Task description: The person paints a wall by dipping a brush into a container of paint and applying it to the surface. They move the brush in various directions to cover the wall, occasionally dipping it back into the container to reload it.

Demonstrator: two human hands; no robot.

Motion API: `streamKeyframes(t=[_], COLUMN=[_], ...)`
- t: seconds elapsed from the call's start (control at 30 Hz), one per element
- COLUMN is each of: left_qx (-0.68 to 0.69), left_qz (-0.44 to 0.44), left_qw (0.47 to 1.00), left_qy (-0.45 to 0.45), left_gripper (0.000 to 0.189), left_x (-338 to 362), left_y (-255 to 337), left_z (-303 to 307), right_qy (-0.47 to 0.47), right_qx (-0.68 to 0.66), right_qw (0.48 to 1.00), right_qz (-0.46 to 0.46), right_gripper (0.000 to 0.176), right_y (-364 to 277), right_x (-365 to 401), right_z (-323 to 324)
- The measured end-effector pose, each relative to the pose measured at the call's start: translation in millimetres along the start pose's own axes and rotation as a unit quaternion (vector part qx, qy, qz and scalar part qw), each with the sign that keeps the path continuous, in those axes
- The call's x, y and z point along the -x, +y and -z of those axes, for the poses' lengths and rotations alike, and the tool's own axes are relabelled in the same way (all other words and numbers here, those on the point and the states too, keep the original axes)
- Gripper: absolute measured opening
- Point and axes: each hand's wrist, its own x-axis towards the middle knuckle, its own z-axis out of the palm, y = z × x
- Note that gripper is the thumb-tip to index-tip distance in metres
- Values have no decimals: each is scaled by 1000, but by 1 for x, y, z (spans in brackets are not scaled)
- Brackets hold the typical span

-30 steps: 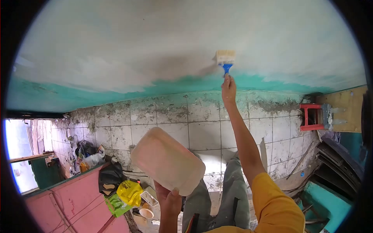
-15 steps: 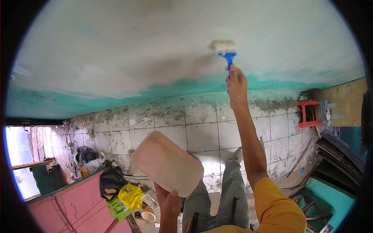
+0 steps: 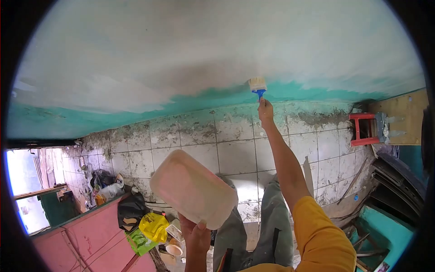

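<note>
My right hand [image 3: 265, 110] is raised at arm's length and grips the blue handle of a wide paint brush [image 3: 258, 85]. Its pale bristles touch the wall [image 3: 204, 54] at the line where the whitish coat meets the turquoise band. My left hand [image 3: 195, 233] holds a translucent plastic tub [image 3: 194, 188] from below, tilted, near my chest. What is inside the tub is hidden. My grey trouser legs [image 3: 272, 222] show beneath the arm.
Dirty white tiles [image 3: 235, 154] lie below. A red stool [image 3: 364, 129] stands at the right by dark panels [image 3: 398, 181]. A pink board [image 3: 86, 240], a black bag [image 3: 130, 209], a yellow bag [image 3: 153, 225] and small cups clutter the left.
My right hand has drawn the brush down from the whitish area to the turquoise edge, after pushing it up half a second before. The tub has barely moved.
</note>
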Motion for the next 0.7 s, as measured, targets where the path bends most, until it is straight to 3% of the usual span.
streamKeyframes(t=[0.07,0.13,0.27,0.33,0.37,0.43,0.57,0.7], left_qx=[-6,-6,0,-1,-3,-5,-19,-18], left_qz=[2,3,4,7,7,8,-11,-8], left_qw=[1000,1000,1000,1000,1000,1000,1000,1000], left_qy=[8,14,4,2,-4,-8,-6,6], left_gripper=[95,95,95,95,95,95,94,94], left_x=[1,1,2,0,0,0,0,2], left_y=[-4,-5,-3,-4,-4,-6,-9,-12], left_z=[5,3,-7,-9,-8,-9,-12,-13], right_qy=[-17,-13,-24,-9,-10,2,9,31], right_qx=[12,10,-109,-197,-197,-263,-256,-75], right_qw=[999,1000,994,974,974,945,949,990], right_qz=[-44,11,11,115,113,194,184,114], right_gripper=[43,43,40,38,38,39,37,43], right_y=[-3,-45,-193,-223,-234,-244,-177,-54], right_x=[1,4,49,59,62,65,30,6], right_z=[3,18,70,81,84,90,60,21])
